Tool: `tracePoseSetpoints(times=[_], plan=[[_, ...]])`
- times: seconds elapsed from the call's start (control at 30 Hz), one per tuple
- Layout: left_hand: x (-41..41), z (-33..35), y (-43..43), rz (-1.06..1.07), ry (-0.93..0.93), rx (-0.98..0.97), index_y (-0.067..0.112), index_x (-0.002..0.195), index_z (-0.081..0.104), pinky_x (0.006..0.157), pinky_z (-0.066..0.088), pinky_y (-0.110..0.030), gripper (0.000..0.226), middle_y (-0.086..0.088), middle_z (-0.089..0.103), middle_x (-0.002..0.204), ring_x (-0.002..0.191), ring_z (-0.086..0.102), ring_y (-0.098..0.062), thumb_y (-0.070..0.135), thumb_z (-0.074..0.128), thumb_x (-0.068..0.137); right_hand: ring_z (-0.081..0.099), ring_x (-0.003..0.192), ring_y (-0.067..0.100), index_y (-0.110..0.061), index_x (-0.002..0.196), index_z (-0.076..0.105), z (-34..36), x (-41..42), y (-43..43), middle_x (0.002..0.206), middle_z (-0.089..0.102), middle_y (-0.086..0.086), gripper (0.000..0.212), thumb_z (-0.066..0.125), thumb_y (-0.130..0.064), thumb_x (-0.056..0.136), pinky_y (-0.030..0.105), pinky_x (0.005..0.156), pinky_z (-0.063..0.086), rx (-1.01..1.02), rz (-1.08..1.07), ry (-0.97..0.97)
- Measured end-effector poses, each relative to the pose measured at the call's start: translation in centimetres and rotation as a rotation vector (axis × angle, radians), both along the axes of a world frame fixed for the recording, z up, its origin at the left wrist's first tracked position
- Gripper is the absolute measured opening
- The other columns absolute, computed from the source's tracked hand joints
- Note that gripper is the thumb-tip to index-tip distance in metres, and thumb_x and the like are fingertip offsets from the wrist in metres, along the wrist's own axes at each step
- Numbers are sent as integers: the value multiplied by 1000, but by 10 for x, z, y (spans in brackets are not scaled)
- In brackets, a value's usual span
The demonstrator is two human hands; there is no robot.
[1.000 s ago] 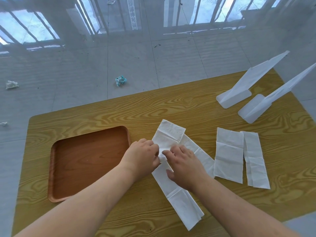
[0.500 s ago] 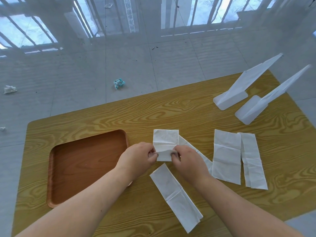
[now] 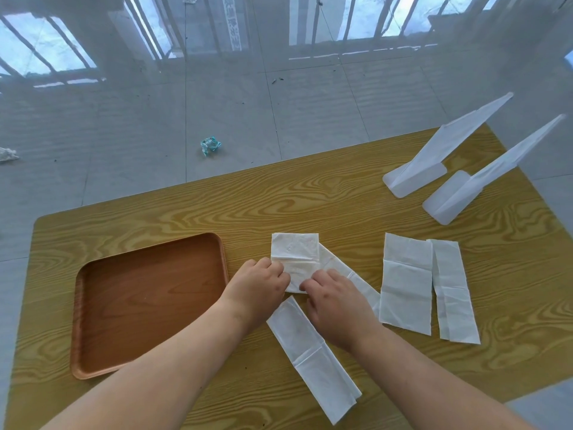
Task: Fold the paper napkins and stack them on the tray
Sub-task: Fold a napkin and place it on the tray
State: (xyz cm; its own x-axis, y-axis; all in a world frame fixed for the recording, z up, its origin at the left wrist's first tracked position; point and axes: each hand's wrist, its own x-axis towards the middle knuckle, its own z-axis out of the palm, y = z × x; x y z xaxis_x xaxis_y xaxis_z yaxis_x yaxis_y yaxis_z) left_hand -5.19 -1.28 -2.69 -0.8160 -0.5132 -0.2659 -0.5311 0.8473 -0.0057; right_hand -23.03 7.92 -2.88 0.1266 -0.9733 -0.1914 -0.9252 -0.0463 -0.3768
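A white folded napkin (image 3: 296,254) lies on the wooden table, just right of the brown tray (image 3: 148,302). My left hand (image 3: 259,285) pinches its near left edge and my right hand (image 3: 336,301) presses its near right corner. Under my right hand a long napkin strip (image 3: 313,352) runs diagonally toward the table's front edge. Two more napkins lie flat to the right, a wide one (image 3: 406,282) and a narrow one (image 3: 452,290). Nothing lies in the tray.
Two white plastic stands (image 3: 434,159) (image 3: 477,187) rise at the table's far right corner. The table's far edge (image 3: 217,178) borders a glossy tiled floor with a crumpled blue wrapper (image 3: 210,145) and a white scrap (image 3: 6,154).
The upper part of the diagonal napkin has been folded into a squarer packet and squared up. Both hands shifted slightly away from me, onto its near edge.
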Motion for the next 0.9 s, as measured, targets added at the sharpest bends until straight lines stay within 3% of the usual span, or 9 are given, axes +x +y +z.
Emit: tracePoseSetpoints(times=[0.17,0.33,0.47,0.57,0.7,0.9], plan=[[-5,-1,-1,81,47,6,20,98,64,78,46,-37,20,0,66,101,93,58,-24,30,46,100,50,100,22,-24,122,57,2,-4,0,108,57,-1,35,58,-25,87,38,91,48,-9,-46,79],[-1,10,-1,222,207,166,23,101,69,80,51,-37,27,5,69,97,90,60,-19,42,50,95,46,81,20,-21,92,62,9,-12,-13,88,56,-2,7,55,-19,91,36,71,48,6,-106,86],[4,22,-7,349,298,258,24,94,66,71,48,-33,28,8,69,87,83,63,-18,47,50,88,54,84,18,-23,92,64,15,-17,-24,87,63,-6,13,52,-27,95,35,68,48,33,-165,-76],[4,25,-14,458,377,201,22,110,62,76,53,-34,36,5,66,102,91,62,-18,50,51,89,59,85,17,-24,99,63,19,-19,-38,87,63,-8,15,51,-32,98,34,68,47,1,-278,-165],[6,20,-17,548,423,95,14,123,57,82,55,-37,41,-4,63,116,103,60,-24,41,64,93,59,95,15,-21,128,55,19,-22,-48,105,63,-5,33,52,-35,99,37,81,50,-52,-421,-240],[4,6,-15,427,276,81,19,126,62,85,55,-37,46,0,62,118,104,59,-22,50,65,92,58,100,18,-21,118,65,8,-20,-38,104,63,-2,26,48,-23,99,35,83,51,63,-235,-137]])
